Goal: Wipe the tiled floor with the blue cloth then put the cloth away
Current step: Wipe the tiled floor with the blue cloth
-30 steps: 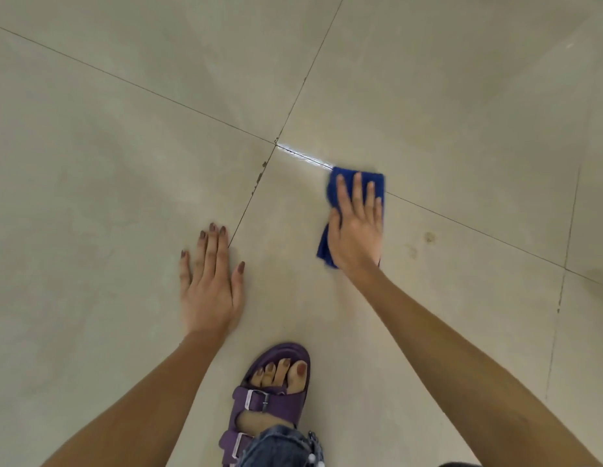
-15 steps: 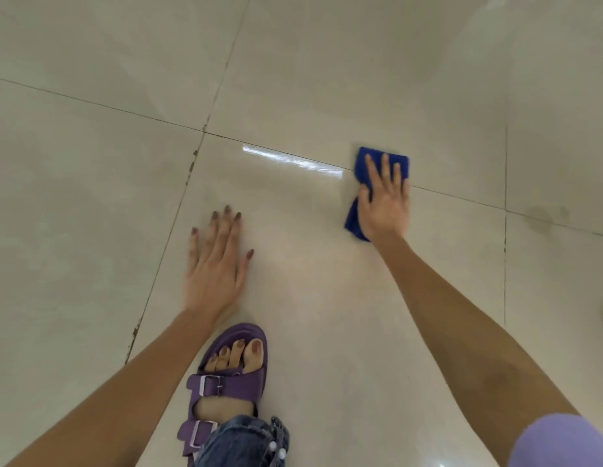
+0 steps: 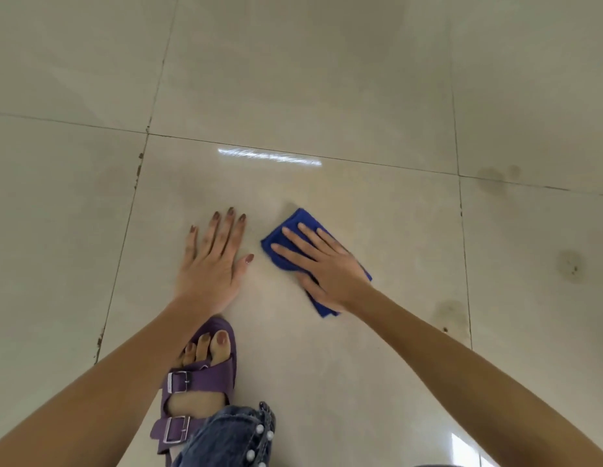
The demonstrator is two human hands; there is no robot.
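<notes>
Blue cloth [image 3: 295, 227] lies flat on the tiled floor [image 3: 327, 96], just right of the left hand [image 3: 212, 261], which is spread palm-down and empty. Its long axis runs from far-left to near-right under the right hand [image 3: 327, 264], whose flat, open fingers [image 3: 301, 235] press it down; stains lie further right.

Floor [image 3: 327, 79]: glazed beige tile, glossy, smooth; streak of reflected light; dull brownish stains at right.
Grout lines [image 3: 138, 170]: dark, chipped in spots.
Cloth [image 3: 286, 241]: blue, soft napped fabric, matt.
Sandal [image 3: 199, 379]: purple, matt straps; metal buckles.
Trouser hem [image 3: 226, 433]: denim, pearl-like beads.
</notes>
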